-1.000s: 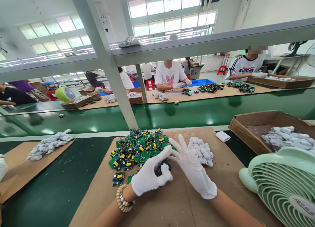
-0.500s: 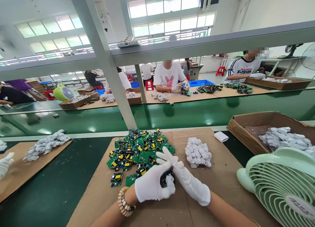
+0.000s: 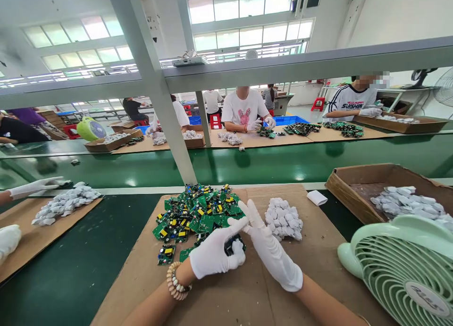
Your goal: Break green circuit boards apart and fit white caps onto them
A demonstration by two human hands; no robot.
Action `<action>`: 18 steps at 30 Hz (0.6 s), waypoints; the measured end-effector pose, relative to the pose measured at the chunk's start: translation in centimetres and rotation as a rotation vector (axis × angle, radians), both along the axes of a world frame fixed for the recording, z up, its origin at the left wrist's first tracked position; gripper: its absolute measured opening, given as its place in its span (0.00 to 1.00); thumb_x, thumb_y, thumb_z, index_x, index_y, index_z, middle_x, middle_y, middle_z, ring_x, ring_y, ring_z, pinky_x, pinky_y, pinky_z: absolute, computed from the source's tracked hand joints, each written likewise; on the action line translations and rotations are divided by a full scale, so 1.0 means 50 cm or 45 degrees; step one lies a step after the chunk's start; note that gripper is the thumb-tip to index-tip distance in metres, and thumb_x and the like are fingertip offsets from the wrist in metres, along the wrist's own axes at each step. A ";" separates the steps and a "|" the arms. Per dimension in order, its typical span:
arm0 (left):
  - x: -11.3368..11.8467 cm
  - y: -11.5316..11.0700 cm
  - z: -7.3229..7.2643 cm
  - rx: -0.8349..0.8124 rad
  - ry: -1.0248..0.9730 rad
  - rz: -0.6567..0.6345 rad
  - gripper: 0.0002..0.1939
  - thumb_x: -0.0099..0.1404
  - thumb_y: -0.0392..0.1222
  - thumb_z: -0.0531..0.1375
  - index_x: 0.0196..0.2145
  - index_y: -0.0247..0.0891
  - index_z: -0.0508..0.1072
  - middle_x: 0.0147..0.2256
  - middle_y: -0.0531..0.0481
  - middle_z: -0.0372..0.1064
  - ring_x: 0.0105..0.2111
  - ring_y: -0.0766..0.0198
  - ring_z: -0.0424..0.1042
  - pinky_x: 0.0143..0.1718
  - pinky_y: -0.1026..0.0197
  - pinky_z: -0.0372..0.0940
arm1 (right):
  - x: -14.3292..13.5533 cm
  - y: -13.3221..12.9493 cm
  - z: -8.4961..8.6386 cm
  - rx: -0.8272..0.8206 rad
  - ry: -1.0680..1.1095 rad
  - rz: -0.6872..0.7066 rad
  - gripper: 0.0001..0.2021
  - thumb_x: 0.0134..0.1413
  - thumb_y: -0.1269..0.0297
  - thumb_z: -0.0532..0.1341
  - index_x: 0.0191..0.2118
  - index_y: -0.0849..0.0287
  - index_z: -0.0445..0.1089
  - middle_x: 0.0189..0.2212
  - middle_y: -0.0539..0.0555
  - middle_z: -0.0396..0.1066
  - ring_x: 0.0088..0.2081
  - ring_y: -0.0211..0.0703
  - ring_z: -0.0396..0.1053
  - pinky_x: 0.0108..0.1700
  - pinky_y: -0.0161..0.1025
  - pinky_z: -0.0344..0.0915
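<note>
My left hand [image 3: 217, 251], in a white glove, is closed around a small dark circuit board [image 3: 231, 246], which its fingers partly cover. My right hand [image 3: 267, 246], also gloved, has its fingers stretched out, and nothing shows in it. The left fingertips reach the right hand near the base of its fingers. Beyond my left hand lies a heap of green circuit boards [image 3: 198, 210] with yellow and black parts. One board [image 3: 166, 254] sits apart at the heap's near left. A pile of small white pieces [image 3: 283, 218] rests behind my right hand.
Brown cardboard [image 3: 226, 302] covers the bench under my hands. At right stand a pale green fan [image 3: 399, 269] and a cardboard box [image 3: 348, 194] holding white pieces. A co-worker's gloved hand [image 3: 35, 187] is at far left. A grey post [image 3: 166, 109] rises ahead beside the green conveyor [image 3: 283, 163].
My left hand, still holding the board, has shifted slightly left and up. My right fingers have straightened and point further up. At left, a co-worker's hand has reached out toward the conveyor.
</note>
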State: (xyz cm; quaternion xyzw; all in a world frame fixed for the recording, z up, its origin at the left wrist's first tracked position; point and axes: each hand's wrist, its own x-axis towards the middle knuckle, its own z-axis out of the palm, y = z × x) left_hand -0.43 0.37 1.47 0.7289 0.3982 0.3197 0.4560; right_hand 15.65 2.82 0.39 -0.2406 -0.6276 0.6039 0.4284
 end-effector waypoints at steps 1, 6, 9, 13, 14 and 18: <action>0.003 -0.002 0.000 -0.033 -0.009 -0.042 0.44 0.48 0.27 0.54 0.63 0.38 0.46 0.25 0.58 0.58 0.23 0.73 0.54 0.27 0.68 0.60 | -0.002 -0.005 -0.001 -0.021 0.050 0.035 0.35 0.51 0.34 0.39 0.63 0.40 0.40 0.65 0.48 0.40 0.59 0.53 0.55 0.59 0.55 0.50; 0.005 -0.006 -0.002 -0.157 -0.033 -0.141 0.46 0.48 0.27 0.56 0.63 0.37 0.43 0.24 0.57 0.63 0.22 0.73 0.57 0.28 0.67 0.61 | -0.003 -0.010 0.006 0.004 0.059 0.100 0.32 0.54 0.39 0.42 0.63 0.40 0.38 0.65 0.46 0.36 0.62 0.50 0.48 0.60 0.54 0.48; -0.001 -0.003 0.001 -0.180 -0.182 -0.099 0.39 0.53 0.30 0.58 0.62 0.39 0.49 0.32 0.50 0.68 0.25 0.71 0.64 0.32 0.65 0.63 | 0.006 0.000 0.007 0.120 0.045 -0.031 0.37 0.53 0.42 0.50 0.64 0.39 0.30 0.66 0.46 0.30 0.64 0.49 0.42 0.62 0.54 0.44; -0.006 0.002 0.011 -0.213 -0.447 0.040 0.36 0.58 0.40 0.60 0.62 0.43 0.50 0.53 0.35 0.61 0.26 0.72 0.63 0.27 0.65 0.63 | 0.014 0.008 -0.003 0.387 -0.041 -0.132 0.44 0.50 0.52 0.61 0.64 0.41 0.29 0.65 0.52 0.38 0.63 0.49 0.45 0.62 0.53 0.45; -0.007 0.003 0.013 -0.203 -0.495 0.075 0.37 0.59 0.42 0.60 0.62 0.45 0.49 0.55 0.34 0.57 0.25 0.73 0.61 0.27 0.66 0.63 | 0.012 0.008 -0.007 0.437 -0.094 -0.133 0.45 0.49 0.55 0.63 0.64 0.42 0.30 0.64 0.54 0.42 0.63 0.49 0.47 0.62 0.53 0.45; -0.013 0.005 0.012 -0.156 -0.558 0.092 0.36 0.61 0.49 0.58 0.62 0.48 0.46 0.58 0.37 0.53 0.26 0.74 0.59 0.27 0.67 0.63 | -0.003 0.005 -0.022 0.413 -0.245 -0.318 0.45 0.46 0.59 0.65 0.64 0.49 0.38 0.61 0.59 0.51 0.60 0.52 0.53 0.59 0.53 0.53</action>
